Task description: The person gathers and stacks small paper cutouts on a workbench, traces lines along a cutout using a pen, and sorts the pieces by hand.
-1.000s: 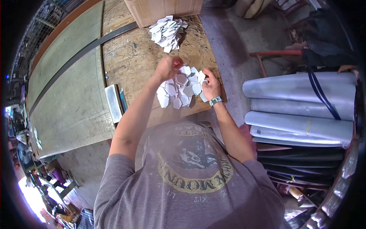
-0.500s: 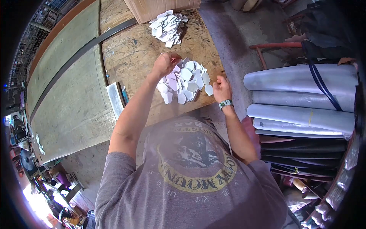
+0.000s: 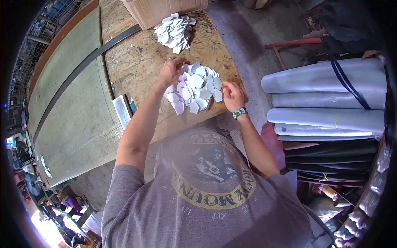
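Now the right hand (image 3: 234,98), with a patterned wristband (image 3: 239,112) behind it, holds its fingertips closer to the near pile of white polygonal pieces (image 3: 197,81) than half a second ago, when a plain gap lay between them. It sits at about three o'clock of the pile, fingers curled inward, tips just beside the outermost pieces; whether they touch or pinch one, I cannot tell. At ten o'clock, the left hand (image 3: 169,73) keeps much the same place by the pile's edge, fingers bent; what lies between them, if anything, is hidden. The pile thus lies between both hands on the worn wooden tabletop (image 3: 142,70), its pieces, I judge, within easy reach from either side. Toward half past eleven, the farther heap of white pieces (image 3: 173,33) looks unchanged before the cardboard box (image 3: 165,12).
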A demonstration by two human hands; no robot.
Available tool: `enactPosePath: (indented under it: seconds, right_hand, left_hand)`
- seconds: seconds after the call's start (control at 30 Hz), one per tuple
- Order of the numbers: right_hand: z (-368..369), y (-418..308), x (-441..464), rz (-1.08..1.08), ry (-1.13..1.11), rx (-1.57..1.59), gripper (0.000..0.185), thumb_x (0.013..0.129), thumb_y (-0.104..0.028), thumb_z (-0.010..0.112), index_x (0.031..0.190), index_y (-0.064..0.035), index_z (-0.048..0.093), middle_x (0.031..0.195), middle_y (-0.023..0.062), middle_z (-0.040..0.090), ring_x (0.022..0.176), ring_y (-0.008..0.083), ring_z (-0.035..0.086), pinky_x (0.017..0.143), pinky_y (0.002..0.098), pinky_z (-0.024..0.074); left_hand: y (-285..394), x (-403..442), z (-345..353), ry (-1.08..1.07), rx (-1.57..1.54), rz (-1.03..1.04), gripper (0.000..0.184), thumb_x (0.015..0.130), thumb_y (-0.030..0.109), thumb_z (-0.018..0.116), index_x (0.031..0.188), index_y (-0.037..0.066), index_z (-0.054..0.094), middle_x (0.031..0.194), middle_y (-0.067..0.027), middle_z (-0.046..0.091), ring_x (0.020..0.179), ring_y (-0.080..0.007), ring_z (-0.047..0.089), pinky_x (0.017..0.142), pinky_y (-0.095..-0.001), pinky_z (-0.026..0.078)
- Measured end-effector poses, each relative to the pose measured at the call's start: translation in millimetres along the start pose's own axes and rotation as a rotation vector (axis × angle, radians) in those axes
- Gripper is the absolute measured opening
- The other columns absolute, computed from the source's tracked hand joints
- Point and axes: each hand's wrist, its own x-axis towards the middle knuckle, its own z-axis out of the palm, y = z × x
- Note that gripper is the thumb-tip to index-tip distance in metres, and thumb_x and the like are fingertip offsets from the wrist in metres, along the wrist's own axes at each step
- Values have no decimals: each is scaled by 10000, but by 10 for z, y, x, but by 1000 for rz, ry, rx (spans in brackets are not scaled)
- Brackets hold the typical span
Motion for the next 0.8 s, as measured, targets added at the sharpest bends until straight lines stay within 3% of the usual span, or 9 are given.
enactPosePath:
  seconds: [0.07, 0.17, 0.27, 0.37, 0.43, 0.47, 0.57, 0.7, 0.8]
  right_hand:
    - [59, -95, 203, -60, 41, 56, 288, 945, -97, 615, 1212, -26, 698, 1191, 189, 697, 1042, 378, 676, 938, 438, 545]
    - [262, -288, 631, -252, 54, 37, 300, 976, -165, 612, 1233, -40, 702, 1256, 186, 697, 1158, 377, 639, 1015, 451, 516]
    - [610, -336, 1003, -419, 23, -17, 295, 986, -208, 610, 1208, -49, 722, 1270, 174, 700, 1202, 365, 605, 1049, 458, 495]
    - [649, -350, 1064, -323, -257, -114, 304, 1003, -222, 596, 1206, -48, 739, 1247, 144, 714, 1236, 339, 584, 1078, 444, 472]
    - [631, -345, 1030, -353, -284, -104, 277, 995, -203, 600, 1167, -48, 752, 1222, 141, 721, 1186, 344, 600, 1052, 442, 486]
    - [619, -341, 1021, -358, -296, -92, 274, 994, -204, 599, 1159, -49, 754, 1224, 146, 720, 1181, 354, 601, 1047, 444, 488]
    - [671, -400, 1010, -370, -296, -59, 275, 991, -194, 601, 1173, -46, 745, 1211, 153, 717, 1179, 366, 602, 1038, 455, 488]
    - [672, -429, 1009, -428, -380, -95, 314, 999, -206, 591, 1247, -62, 719, 1248, 164, 705, 1197, 371, 603, 1051, 469, 478]
    - [642, -459, 1003, -401, -470, -78, 329, 1005, -218, 585, 1265, -63, 714, 1279, 166, 698, 1218, 371, 600, 1062, 473, 472]
  left_hand:
    - [-57, -39, 60, 60, -14, 43, 268, 878, 54, 642, 1110, 56, 777, 1097, -170, 717, 1061, -346, 645, 938, -456, 502]
    - [-179, 6, 150, 29, 100, 344, 297, 883, 36, 606, 1133, 52, 765, 1133, -161, 715, 1115, -343, 629, 963, -464, 488]
    - [-96, -39, 204, 57, -70, 241, 306, 910, 33, 583, 1167, 39, 748, 1138, -172, 741, 1059, -367, 661, 956, -450, 501]
    - [-19, -233, 36, 83, -200, 102, 309, 973, 56, 544, 1224, 5, 717, 1113, -198, 754, 961, -350, 713, 899, -406, 545]
    - [-6, -440, -48, 176, -235, 45, 310, 1013, 79, 519, 1246, -12, 702, 1091, -193, 758, 937, -326, 727, 884, -382, 562]
    - [28, -579, -51, 151, -350, -25, 328, 1058, 137, 494, 1276, -26, 676, 1166, -199, 736, 1112, -341, 692, 1003, -402, 526]
    - [-19, -826, 177, 181, -292, 72, 408, 1102, 241, 464, 1396, -1, 610, 1391, -226, 629, 1349, -350, 563, 1155, -405, 408]
    - [175, -962, 429, 346, -368, 91, 401, 1101, 236, 469, 1379, -23, 596, 1354, -243, 628, 1367, -406, 521, 1163, -463, 401]
    - [433, -1054, 358, 288, -638, -78, 414, 1105, 248, 466, 1411, -9, 576, 1379, -238, 616, 1349, -390, 542, 1155, -448, 414]
